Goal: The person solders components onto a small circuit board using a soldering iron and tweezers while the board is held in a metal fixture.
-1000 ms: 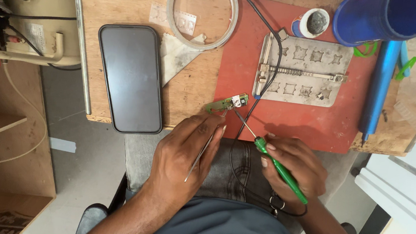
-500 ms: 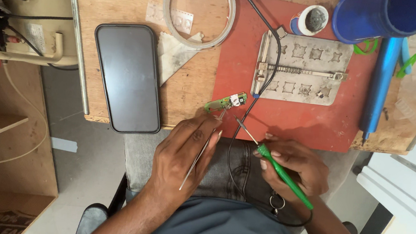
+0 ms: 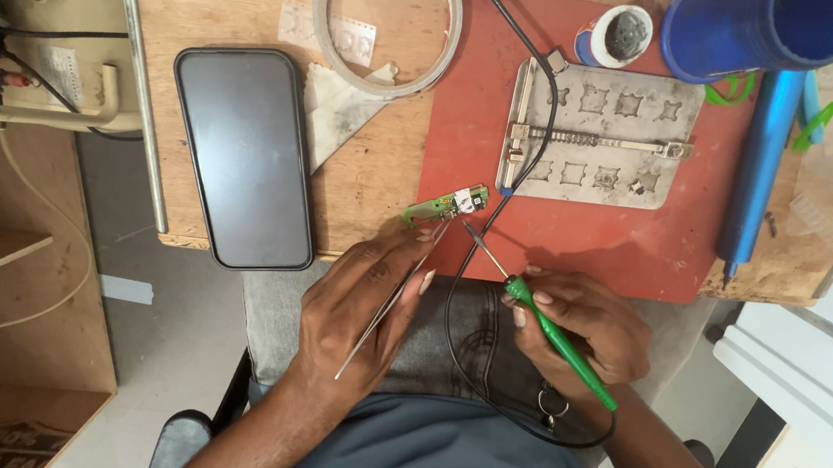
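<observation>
A small green circuit board (image 3: 446,206) lies at the near edge of the wooden bench, where the wood meets a red mat (image 3: 577,240). My left hand (image 3: 362,305) grips metal tweezers (image 3: 392,302) whose tips press on the board. My right hand (image 3: 579,324) holds a green-handled soldering iron (image 3: 558,341); its thin metal tip points up-left and ends just right of the board. The iron's black cable (image 3: 501,186) runs up across the mat and loops down over my lap.
A dark phone (image 3: 243,154) lies face up to the left. A grey metal board holder (image 3: 601,135) sits on the mat. Behind are a tape ring (image 3: 387,23), a small solder tin (image 3: 617,36), a blue cup (image 3: 755,33) and a blue pen-like tool (image 3: 756,163).
The iron's tip has stayed close to the board, with small shifts of my right hand. My left hand holds the tweezers on the board throughout.
</observation>
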